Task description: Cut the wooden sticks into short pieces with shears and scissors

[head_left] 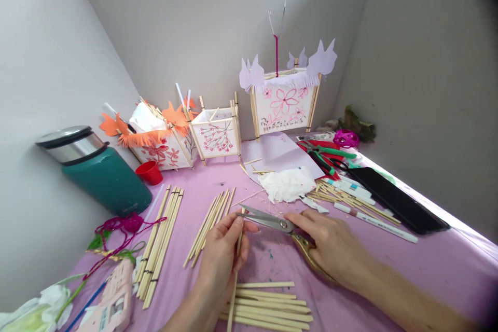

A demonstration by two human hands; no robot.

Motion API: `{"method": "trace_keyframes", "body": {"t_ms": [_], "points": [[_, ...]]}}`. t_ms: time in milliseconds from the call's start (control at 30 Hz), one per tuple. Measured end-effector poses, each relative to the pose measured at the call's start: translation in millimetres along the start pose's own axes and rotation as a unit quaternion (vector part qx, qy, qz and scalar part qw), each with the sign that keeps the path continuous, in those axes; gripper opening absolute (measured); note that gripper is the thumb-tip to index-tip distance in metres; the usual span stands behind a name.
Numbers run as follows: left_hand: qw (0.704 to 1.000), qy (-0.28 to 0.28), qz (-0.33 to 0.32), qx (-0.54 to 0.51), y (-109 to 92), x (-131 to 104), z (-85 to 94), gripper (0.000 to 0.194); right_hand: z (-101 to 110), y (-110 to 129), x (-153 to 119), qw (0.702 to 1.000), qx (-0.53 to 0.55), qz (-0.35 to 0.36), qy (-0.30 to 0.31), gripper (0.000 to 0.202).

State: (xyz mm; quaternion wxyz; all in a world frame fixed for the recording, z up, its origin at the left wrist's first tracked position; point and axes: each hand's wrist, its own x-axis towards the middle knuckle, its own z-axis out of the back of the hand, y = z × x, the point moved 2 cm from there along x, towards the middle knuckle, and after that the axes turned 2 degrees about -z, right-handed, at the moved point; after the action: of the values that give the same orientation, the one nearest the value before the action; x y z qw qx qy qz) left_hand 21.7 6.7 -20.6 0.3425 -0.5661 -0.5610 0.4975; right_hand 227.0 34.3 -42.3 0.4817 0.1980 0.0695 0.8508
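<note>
In the head view my left hand (227,246) pinches a thin wooden stick (234,295), its upper end between the thumb and fingers. My right hand (324,241) grips a pair of scissors (286,224) with gold-coloured handles. The scissor blades are slightly parted and reach to the top end of the stick, beside my left thumb. Whether they touch the stick is hard to tell. Below my hands lies a row of cut sticks (272,305). Left of my left hand rests another group of sticks (210,225), and farther left a bundle with dark bands (161,249).
Decorated paper lanterns (286,106) (216,137) stand along the back, one hung on a wire. A green bottle (107,179), red cup (149,172) and pink glue gun (111,301) are at left. At right are pliers (324,153), a black phone (397,199) and markers (375,222). Crumpled tissue (288,184) lies centrally.
</note>
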Motion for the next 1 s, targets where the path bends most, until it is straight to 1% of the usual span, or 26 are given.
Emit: {"method": "trace_keyframes", "body": {"t_ms": [100,233,367,500,567,600,667,700,767,833,933,1000], "points": [[1.0,0.006,-0.002,0.021,1,0,1.2,0.032,1,2,-1,1.0,-0.007,0.002,0.0,0.047],[0.998,-0.014,0.013,0.065,3,0,5.2,0.045,3,6,-2,1.0,-0.016,0.004,-0.006,0.043],[0.996,-0.025,0.011,0.079,5,-1,6.9,0.047,2,7,-2,0.999,-0.027,0.008,-0.021,0.036],[0.997,-0.018,0.002,0.07,4,-1,5.1,0.045,0,5,-1,0.999,-0.021,0.002,-0.04,0.029],[1.0,-0.004,0.002,0.025,2,1,4.2,0.038,0,2,0,0.999,-0.019,-0.009,-0.043,0.027],[1.0,0.0,0.007,-0.011,1,2,4.2,0.032,1,1,1,0.999,-0.017,-0.016,-0.045,0.026],[0.995,-0.004,0.027,-0.096,0,5,5.6,0.015,3,-2,3,0.998,0.006,-0.036,-0.053,0.026],[0.99,-0.015,0.037,-0.135,-1,7,7.1,0.012,4,-4,4,0.997,0.027,-0.046,-0.058,0.026],[0.979,-0.037,0.049,-0.196,-3,11,10.4,0.018,6,-6,6,0.993,0.076,-0.06,-0.069,0.025],[0.966,-0.054,0.047,-0.249,-6,15,13.5,0.02,8,-6,6,0.99,0.109,-0.054,-0.074,0.024],[0.944,-0.065,0.036,-0.32,-11,18,16.7,0.021,10,-4,6,0.989,0.12,-0.029,-0.082,0.024],[0.933,-0.078,0.03,-0.351,-14,20,18.9,0.022,11,-3,5,0.99,0.117,-0.014,-0.078,0.024]]}}
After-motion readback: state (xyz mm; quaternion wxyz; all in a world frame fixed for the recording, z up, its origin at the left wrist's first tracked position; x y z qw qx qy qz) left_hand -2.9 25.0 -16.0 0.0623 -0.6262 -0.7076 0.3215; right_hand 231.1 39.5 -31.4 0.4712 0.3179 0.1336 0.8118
